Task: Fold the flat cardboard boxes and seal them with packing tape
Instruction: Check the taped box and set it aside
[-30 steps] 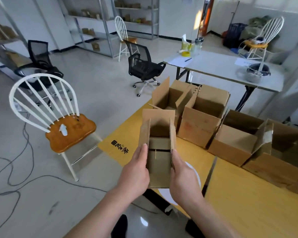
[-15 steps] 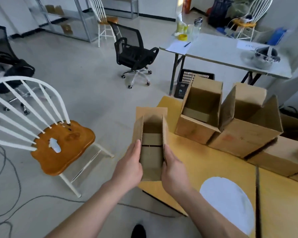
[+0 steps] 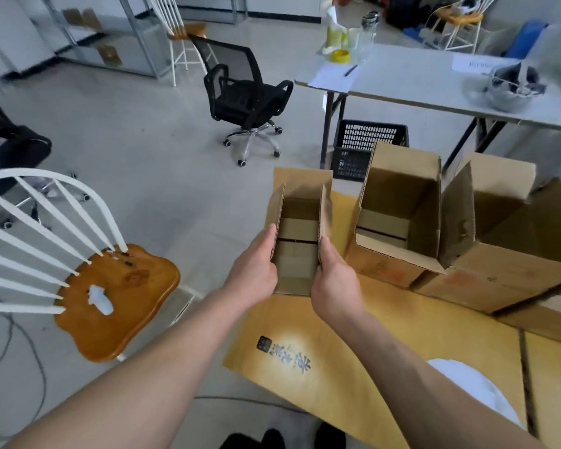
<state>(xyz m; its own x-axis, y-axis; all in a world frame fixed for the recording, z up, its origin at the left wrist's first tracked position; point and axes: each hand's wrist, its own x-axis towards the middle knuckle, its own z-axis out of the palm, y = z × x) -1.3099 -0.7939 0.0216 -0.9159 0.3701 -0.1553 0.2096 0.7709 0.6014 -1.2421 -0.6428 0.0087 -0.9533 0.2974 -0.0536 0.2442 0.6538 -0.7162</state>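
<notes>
In the head view, a small cardboard box [image 3: 297,251] is held upright between both hands above the near left corner of the yellow bench [image 3: 353,345], with its open top turned toward the camera and its flaps standing up. The left hand [image 3: 253,273] is pressed flat against the box's left wall, and the right hand [image 3: 336,280] is pressed against its right wall; the fingers of both hands are closed on the box, though their tips are hidden behind the cardboard. Inside the box, the folded bottom flaps can be seen meeting along a dark seam. Just to the right, a second open box [image 3: 399,215] is seen standing on the bench, tilted, with a third open box [image 3: 506,231] touching it on its far side. A white round patch [image 3: 470,390] is seen on the bench surface near the right forearm. A wooden chair with white spindles [image 3: 117,296] stands on the floor to the left, well apart from the bench. Farther back, a black office chair [image 3: 240,92], a black plastic crate [image 3: 366,144] and a grey table [image 3: 428,82] carrying bottles and papers are visible.
</notes>
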